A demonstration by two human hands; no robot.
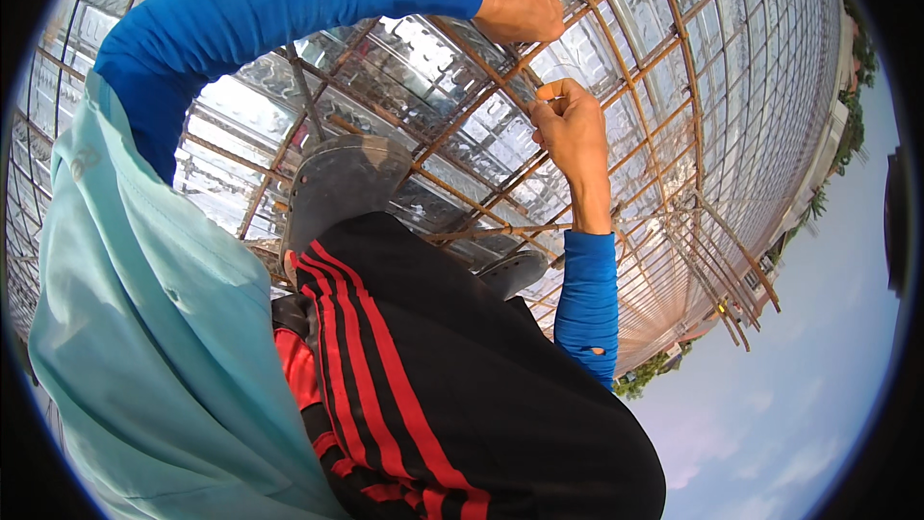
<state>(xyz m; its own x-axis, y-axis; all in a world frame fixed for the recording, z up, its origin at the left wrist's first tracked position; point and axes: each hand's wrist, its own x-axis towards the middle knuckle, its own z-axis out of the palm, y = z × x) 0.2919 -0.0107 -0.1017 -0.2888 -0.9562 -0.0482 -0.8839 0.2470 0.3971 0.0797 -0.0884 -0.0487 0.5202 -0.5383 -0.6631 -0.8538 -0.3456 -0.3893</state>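
Observation:
My left hand [521, 2], at the end of a blue sleeve, reaches in from the upper left. It is curled over beside a rusty reinforcing bar [500, 83], its fingertips tucked out of sight. Just below and to the right, my right hand [575, 130] is closed in a pinch, thumb against forefinger, close to a crossing in the steel bar grid [684, 39]. Whatever lies between those fingertips is too small to make out. Reflective silvery sheeting [404, 43] shows beneath the grid.
My dark shoes [342, 178] rest on the bars, below my black trousers with red stripes [433, 347]. Several loose bar ends [736, 313] stick out at the right, with sky beyond. Open grid squares lie all around my feet.

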